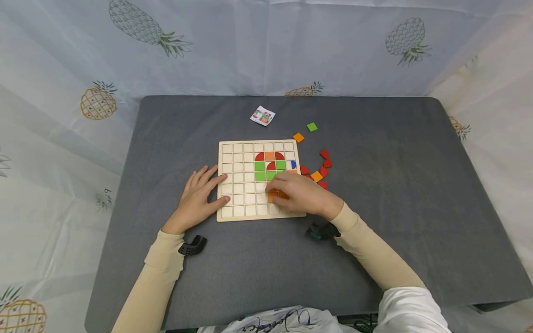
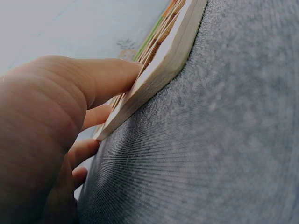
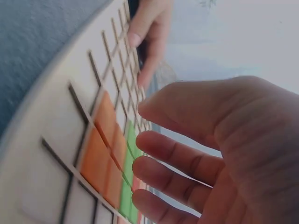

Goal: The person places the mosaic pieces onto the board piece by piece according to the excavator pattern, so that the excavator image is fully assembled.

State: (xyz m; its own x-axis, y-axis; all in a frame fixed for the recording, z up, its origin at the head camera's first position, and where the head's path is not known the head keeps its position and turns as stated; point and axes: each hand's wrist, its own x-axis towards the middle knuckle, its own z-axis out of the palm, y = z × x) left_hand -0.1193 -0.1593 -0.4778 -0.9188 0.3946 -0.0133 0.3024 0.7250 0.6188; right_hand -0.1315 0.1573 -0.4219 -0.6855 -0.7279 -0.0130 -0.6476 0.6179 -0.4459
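Observation:
A wooden grid board lies on the table. My left hand rests on its left edge, thumb and fingers spread; the left wrist view shows the thumb on the rim. Over the lower right part of the board is my right hand, its fingers loosely bent and nothing seen between them. Orange tiles sit in grid cells beside its fingertips; whether they touch I cannot tell. Green tiles, red rounded tiles and a blue piece fill other cells. My right hand hides some cells.
Several loose red tiles lie right of the board, with an orange tile among them. Another orange tile and a green tile lie behind. A small pattern card is further back on the grey table.

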